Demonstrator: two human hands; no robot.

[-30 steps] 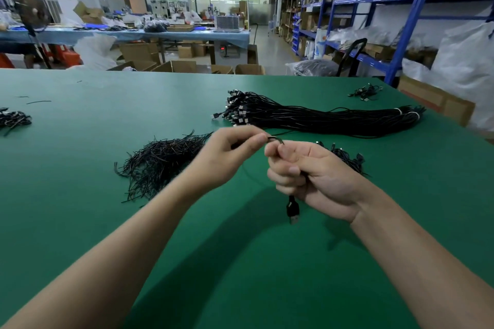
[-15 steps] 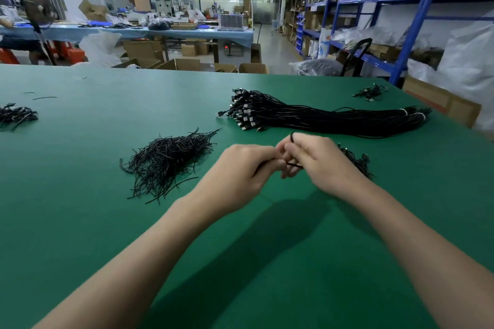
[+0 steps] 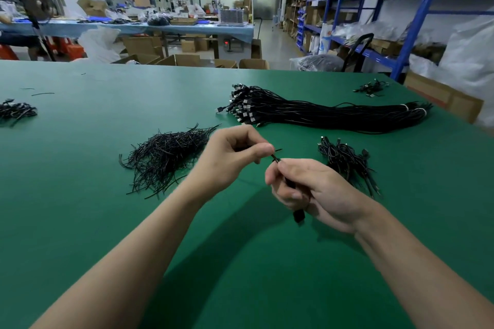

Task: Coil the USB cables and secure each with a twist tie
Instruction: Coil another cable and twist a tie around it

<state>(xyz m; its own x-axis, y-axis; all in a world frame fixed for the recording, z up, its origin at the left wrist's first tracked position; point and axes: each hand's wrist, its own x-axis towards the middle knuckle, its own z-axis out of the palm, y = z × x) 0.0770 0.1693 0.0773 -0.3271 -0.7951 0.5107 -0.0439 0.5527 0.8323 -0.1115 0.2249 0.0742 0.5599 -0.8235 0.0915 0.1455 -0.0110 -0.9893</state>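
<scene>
Fingers (image 3: 261, 149) of left hand (image 3: 230, 160) pinch the twist tie (image 3: 276, 155); right hand (image 3: 318, 192) fingers grip the USB cable (image 3: 298, 215).

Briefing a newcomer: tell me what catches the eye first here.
At centre, the left hand pinches a twist tie while the right hand grips a coiled cable, its plug poking out below. Behind lies a long bundle of black cables; a heap of loose ties sits left.

left hand (image 3: 235, 153) pinching tie (image 3: 276, 157), right hand (image 3: 311, 191) gripping cable (image 3: 298, 216)

Head-worn view, forward-down over green table (image 3: 80, 222)
</scene>
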